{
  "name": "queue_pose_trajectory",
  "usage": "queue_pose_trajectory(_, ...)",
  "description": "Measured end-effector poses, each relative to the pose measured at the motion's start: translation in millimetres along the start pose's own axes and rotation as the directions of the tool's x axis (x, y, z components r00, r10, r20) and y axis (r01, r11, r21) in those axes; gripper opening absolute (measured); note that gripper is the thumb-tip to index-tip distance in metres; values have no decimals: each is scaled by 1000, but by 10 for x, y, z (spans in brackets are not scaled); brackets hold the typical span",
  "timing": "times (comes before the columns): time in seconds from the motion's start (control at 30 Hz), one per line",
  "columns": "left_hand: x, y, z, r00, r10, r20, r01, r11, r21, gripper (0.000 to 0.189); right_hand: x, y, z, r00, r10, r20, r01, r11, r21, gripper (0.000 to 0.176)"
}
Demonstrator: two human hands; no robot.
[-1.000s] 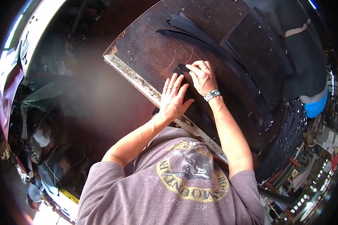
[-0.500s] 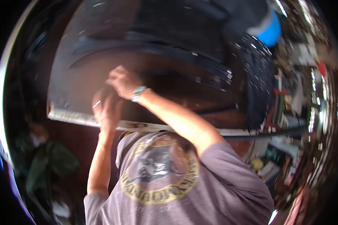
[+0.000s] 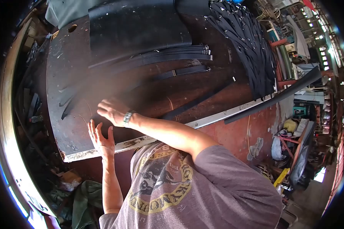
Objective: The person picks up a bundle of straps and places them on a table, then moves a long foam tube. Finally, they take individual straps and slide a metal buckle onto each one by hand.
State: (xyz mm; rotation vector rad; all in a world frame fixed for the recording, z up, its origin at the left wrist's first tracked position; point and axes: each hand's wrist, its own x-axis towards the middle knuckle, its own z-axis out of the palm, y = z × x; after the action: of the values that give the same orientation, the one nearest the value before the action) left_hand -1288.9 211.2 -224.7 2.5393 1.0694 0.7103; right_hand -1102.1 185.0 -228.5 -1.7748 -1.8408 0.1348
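Note:
My left hand is at the near edge of a dark brown worktable, fingers apart and thumb raised, with nothing visible in it. Just above and to its right is my right hand, a metal-banded watch on its wrist. The right hand's fingers are bent together, and whatever they hold is hidden. A long black strap runs diagonally across the table toward my right forearm, its other end out of sight. Beyond my hands lie a shorter strap with a buckle and a group of black straps.
A large black sheet covers the table's back. Many black straps with metal fittings are heaped at the right. A dark strip juts past the white front edge. Green cloth lies low at left.
The view has shifted and sharpened, so the table sits differently in it. My hands remain close together; the left fingers now show spread, and the right hand has lowered beside them.

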Motion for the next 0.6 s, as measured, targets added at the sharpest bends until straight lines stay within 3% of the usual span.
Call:
queue_pose_trajectory(0.03,2,6,-6,1000,18,-5,-18,1000,14,44,-141,54,-9,994,16,-106,-16,1000,-6,35)
queue_pose_trajectory(0.1,11,38,-19,1000,1,-11,0,1000,11,47,-401,190,-216,985,158,67,-159,987,4,52)
queue_pose_trajectory(0.2,11,18,10,999,36,-14,-35,999,11,65,-836,454,-557,966,255,-48,-259,958,-120,61)
queue_pose_trajectory(0.43,-30,-33,43,998,57,33,-61,989,137,64,-1603,1175,-1245,771,566,-292,-633,728,-264,69)
queue_pose_trajectory(0.5,-51,-53,71,997,62,37,-67,987,144,64,-1816,1392,-1294,710,649,-272,-704,648,-291,70)
queue_pose_trajectory(0.6,-57,-116,120,998,59,28,-62,988,140,64,-1993,1481,-1504,712,629,-312,-700,666,-255,68)
